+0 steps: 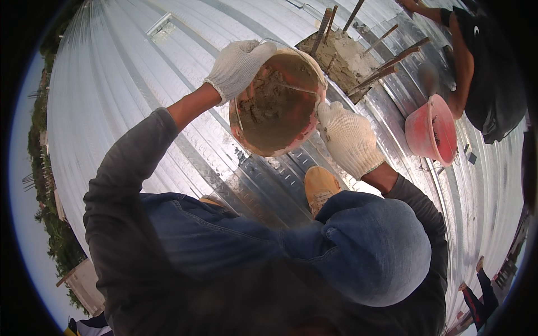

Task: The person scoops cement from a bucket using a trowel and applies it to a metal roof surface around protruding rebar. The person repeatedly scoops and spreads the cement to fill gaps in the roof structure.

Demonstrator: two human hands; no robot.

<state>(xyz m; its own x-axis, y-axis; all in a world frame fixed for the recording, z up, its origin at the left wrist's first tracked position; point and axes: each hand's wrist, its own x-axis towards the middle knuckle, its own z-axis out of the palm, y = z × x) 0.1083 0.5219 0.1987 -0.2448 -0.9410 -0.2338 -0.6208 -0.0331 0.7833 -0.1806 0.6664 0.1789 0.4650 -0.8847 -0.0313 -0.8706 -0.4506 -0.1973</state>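
A round bucket [307, 127] is tilted so that its mouth faces me, and wet grey mortar [270, 103] coats its inside. A thin wire handle crosses the mouth. My left hand [240, 68], in a white knitted glove, is closed on the bucket's upper left rim. On the opposite side, my right hand [348, 139], gloved the same way, grips the right edge with its fingers curled. Some fingertips of both hands are hidden by the bucket. Just beyond it lies a rough concrete patch [343, 59] with several rusty steel bars [386, 64] sticking up.
Ribbed metal sheeting [129, 73] spreads all around. A red bucket [417, 131] lies tipped at the right, near a person in dark clothes [487, 73]. My tan shoe [320, 185] stands below the bucket. Another person's legs [479, 297] show at the lower right.
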